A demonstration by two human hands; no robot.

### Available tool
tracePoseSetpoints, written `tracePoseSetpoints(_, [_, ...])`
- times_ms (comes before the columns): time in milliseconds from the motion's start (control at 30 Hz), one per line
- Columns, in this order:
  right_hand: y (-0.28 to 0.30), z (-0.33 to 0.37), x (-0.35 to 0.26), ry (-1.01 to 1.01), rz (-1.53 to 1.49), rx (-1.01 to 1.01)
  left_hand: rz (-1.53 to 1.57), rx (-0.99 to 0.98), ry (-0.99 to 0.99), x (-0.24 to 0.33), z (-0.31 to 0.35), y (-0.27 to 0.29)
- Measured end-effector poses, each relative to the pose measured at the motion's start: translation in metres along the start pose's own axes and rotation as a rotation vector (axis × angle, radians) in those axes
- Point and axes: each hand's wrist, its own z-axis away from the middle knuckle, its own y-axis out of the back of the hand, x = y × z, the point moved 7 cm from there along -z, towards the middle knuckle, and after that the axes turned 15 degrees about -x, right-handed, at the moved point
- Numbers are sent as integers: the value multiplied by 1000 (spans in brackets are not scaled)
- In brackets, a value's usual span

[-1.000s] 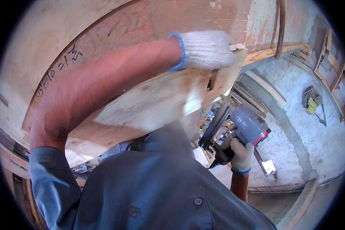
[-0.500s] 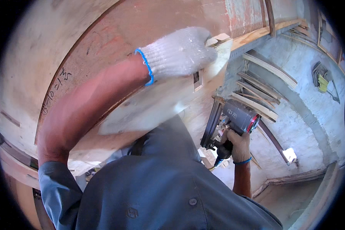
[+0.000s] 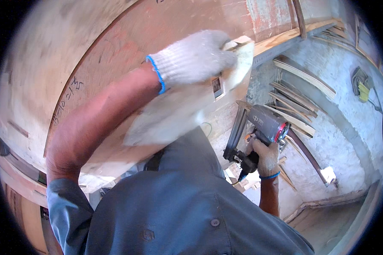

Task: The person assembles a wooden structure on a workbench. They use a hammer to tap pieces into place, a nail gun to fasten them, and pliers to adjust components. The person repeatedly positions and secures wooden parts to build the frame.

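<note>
My left hand [image 3: 195,59], in a white knit glove with a blue cuff, reaches across the upper middle. Its fingers curl down at the corner of a large plywood panel [image 3: 127,59], closed on a pale piece of wood [image 3: 241,41]; their tips are partly hidden. My right hand [image 3: 267,158], also gloved, is wrapped round the handle of a grey and black nail gun [image 3: 266,123]. The gun's dark magazine slants on its left side. Its nose, at the top left, is just below the panel's lower corner, near a small rectangular cutout [image 3: 217,87].
A long timber edge [image 3: 276,42] runs from the panel to the upper right. Stacked wood strips [image 3: 298,100] lie right of the gun on the pale concrete floor [image 3: 340,140]. A dark bar [image 3: 308,157] and a green and dark item [image 3: 361,87] lie farther right.
My left hand has shifted slightly left, still at the panel's corner. The nail gun has risen a little and tilted slightly, its nose closer to the panel.
</note>
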Motion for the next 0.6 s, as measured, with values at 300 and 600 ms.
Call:
tracePoseSetpoints(300, [2,21,-77,69,-31,82,216,-86,57,-44,-14,18])
tracePoseSetpoints(600, [-1,9,-69,86,-81,43,253,-75,75,-53,-13,19])
